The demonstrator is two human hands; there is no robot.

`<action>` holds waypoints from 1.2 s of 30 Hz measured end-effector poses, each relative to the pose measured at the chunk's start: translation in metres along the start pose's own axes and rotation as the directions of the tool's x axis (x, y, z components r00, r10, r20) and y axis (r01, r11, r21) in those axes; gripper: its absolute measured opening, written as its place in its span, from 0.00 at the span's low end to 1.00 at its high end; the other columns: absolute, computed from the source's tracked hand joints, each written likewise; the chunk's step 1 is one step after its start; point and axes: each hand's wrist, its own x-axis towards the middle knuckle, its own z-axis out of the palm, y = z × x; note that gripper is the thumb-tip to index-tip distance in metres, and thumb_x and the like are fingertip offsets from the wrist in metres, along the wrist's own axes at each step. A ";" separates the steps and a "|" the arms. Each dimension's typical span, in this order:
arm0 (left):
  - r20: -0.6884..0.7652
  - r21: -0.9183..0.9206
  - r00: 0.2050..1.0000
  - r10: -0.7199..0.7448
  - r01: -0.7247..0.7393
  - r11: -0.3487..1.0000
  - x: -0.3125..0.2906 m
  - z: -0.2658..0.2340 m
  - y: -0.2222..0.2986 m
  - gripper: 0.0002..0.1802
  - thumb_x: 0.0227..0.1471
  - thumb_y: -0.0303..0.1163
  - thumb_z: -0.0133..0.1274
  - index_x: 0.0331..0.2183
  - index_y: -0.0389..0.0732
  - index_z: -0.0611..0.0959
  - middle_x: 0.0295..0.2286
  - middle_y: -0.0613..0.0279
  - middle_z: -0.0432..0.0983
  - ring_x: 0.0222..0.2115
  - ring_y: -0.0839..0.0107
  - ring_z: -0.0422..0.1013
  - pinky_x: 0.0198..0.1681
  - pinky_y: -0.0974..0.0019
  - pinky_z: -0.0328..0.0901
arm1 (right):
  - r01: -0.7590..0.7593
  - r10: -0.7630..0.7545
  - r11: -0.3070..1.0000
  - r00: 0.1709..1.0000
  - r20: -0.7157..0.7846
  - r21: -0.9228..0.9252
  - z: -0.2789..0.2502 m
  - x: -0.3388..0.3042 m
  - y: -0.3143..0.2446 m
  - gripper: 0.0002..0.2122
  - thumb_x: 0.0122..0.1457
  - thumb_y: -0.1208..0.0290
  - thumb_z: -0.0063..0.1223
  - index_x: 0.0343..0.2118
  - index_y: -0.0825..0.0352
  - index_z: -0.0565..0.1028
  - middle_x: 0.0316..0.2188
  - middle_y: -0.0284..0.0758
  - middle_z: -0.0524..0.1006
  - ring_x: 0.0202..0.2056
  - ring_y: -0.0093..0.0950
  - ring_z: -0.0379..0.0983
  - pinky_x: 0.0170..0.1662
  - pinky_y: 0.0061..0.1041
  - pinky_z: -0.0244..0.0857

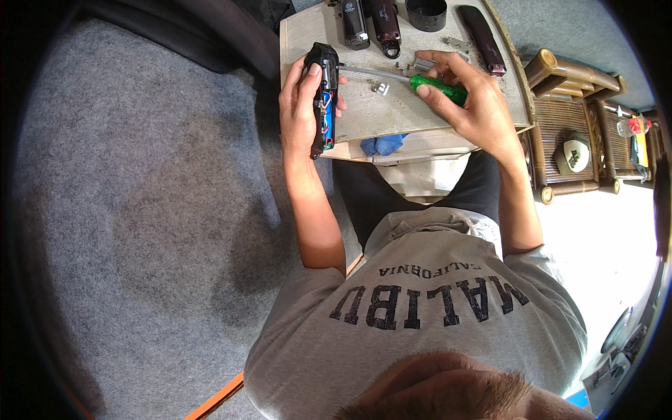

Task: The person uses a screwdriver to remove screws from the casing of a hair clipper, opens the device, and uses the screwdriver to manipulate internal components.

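My left hand (297,115) is wrapped round a black hair clipper (318,133), held upright at the left edge of the small table. The clipper's casing is open on one side, baring a blue battery and thin wires. Between the fingers of my right hand (481,105) lies the green handle of a screwdriver (435,89). Its metal shaft points left, with the tip at the upper part of the clipper; exact contact is too small to tell. Below the shaft, a small white part (381,89) rests on the table. A metal clipper blade (423,65) lies near my right fingertips.
On the wooden table (371,122), a black clipper (355,26), a maroon clipper (386,28) and a round black container (426,15) stand at the far side. Another dark clipper (481,40) lies far right. Blue cloth (383,145) shows under the tabletop. Bamboo chairs (549,136) hold a cap (574,155).
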 end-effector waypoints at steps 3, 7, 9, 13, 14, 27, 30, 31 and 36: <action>0.001 -0.002 1.000 -0.002 0.002 1.000 0.000 0.000 0.000 0.22 0.70 0.45 0.52 0.54 0.38 0.80 0.33 0.55 0.84 0.22 0.75 0.78 0.24 0.73 0.71 | -0.116 0.116 0.993 0.992 0.052 -0.016 -0.003 0.001 -0.005 0.20 0.64 0.68 0.64 0.58 0.62 0.78 0.35 0.41 0.83 0.37 0.38 0.85 0.41 0.37 0.75; 0.001 0.016 1.000 0.001 -0.001 1.000 -0.001 0.001 0.000 0.22 0.70 0.45 0.51 0.54 0.38 0.80 0.33 0.55 0.84 0.22 0.75 0.78 0.24 0.73 0.71 | -0.185 0.188 0.982 0.976 0.111 -0.037 -0.008 0.001 -0.016 0.20 0.65 0.69 0.62 0.60 0.61 0.77 0.35 0.41 0.83 0.38 0.37 0.85 0.41 0.37 0.75; 0.005 0.034 1.000 0.009 -0.009 0.999 0.000 0.002 0.000 0.23 0.71 0.45 0.50 0.55 0.37 0.79 0.33 0.55 0.84 0.22 0.75 0.78 0.24 0.73 0.71 | -0.081 0.079 0.996 0.995 0.056 0.026 -0.006 0.000 -0.010 0.23 0.62 0.70 0.64 0.61 0.60 0.76 0.33 0.38 0.80 0.37 0.36 0.84 0.42 0.36 0.74; 0.053 -0.017 0.999 -0.003 0.004 1.000 0.002 0.000 -0.002 0.24 0.71 0.44 0.47 0.57 0.35 0.78 0.34 0.53 0.84 0.22 0.74 0.78 0.25 0.72 0.72 | -0.068 0.059 0.989 0.996 0.072 0.134 -0.008 0.001 -0.005 0.26 0.60 0.72 0.66 0.62 0.59 0.76 0.31 0.36 0.77 0.36 0.36 0.81 0.42 0.35 0.73; 0.053 -0.017 0.999 -0.003 0.004 1.000 0.002 0.001 -0.002 0.24 0.71 0.44 0.47 0.57 0.35 0.78 0.34 0.53 0.84 0.22 0.74 0.78 0.25 0.72 0.72 | -0.022 0.016 0.995 0.998 0.060 0.097 -0.008 0.002 -0.005 0.26 0.59 0.73 0.67 0.62 0.59 0.76 0.31 0.35 0.76 0.36 0.35 0.81 0.43 0.35 0.73; 0.028 0.048 0.999 -0.023 0.021 0.999 0.002 0.002 0.000 0.23 0.71 0.41 0.45 0.56 0.35 0.78 0.33 0.53 0.83 0.22 0.73 0.78 0.25 0.70 0.72 | -0.127 0.121 0.989 0.990 0.079 0.080 -0.007 0.002 -0.012 0.24 0.62 0.73 0.63 0.62 0.59 0.75 0.27 0.35 0.77 0.30 0.35 0.80 0.38 0.33 0.74; 0.035 0.036 0.999 -0.024 0.023 0.999 0.003 0.004 0.000 0.24 0.71 0.43 0.47 0.57 0.35 0.78 0.33 0.53 0.83 0.22 0.73 0.78 0.25 0.71 0.73 | -0.060 0.051 0.987 0.996 0.067 0.150 -0.007 0.002 -0.007 0.26 0.61 0.75 0.63 0.64 0.58 0.74 0.27 0.33 0.75 0.30 0.31 0.78 0.39 0.30 0.73; 0.039 0.032 0.999 -0.025 0.024 0.999 0.003 0.005 0.000 0.24 0.71 0.44 0.48 0.58 0.36 0.78 0.33 0.53 0.83 0.23 0.73 0.79 0.25 0.71 0.73 | -0.060 0.051 0.987 0.996 0.067 0.149 -0.006 0.003 -0.006 0.26 0.61 0.75 0.63 0.64 0.58 0.74 0.27 0.33 0.75 0.30 0.31 0.78 0.39 0.30 0.73; 0.058 0.029 0.997 -0.041 0.040 0.999 0.004 0.004 -0.002 0.25 0.72 0.46 0.49 0.58 0.37 0.77 0.34 0.54 0.83 0.23 0.73 0.79 0.25 0.70 0.73 | -0.025 0.025 1.000 0.999 0.024 0.018 -0.007 0.004 -0.007 0.24 0.61 0.75 0.63 0.62 0.58 0.77 0.28 0.33 0.75 0.30 0.30 0.77 0.39 0.29 0.73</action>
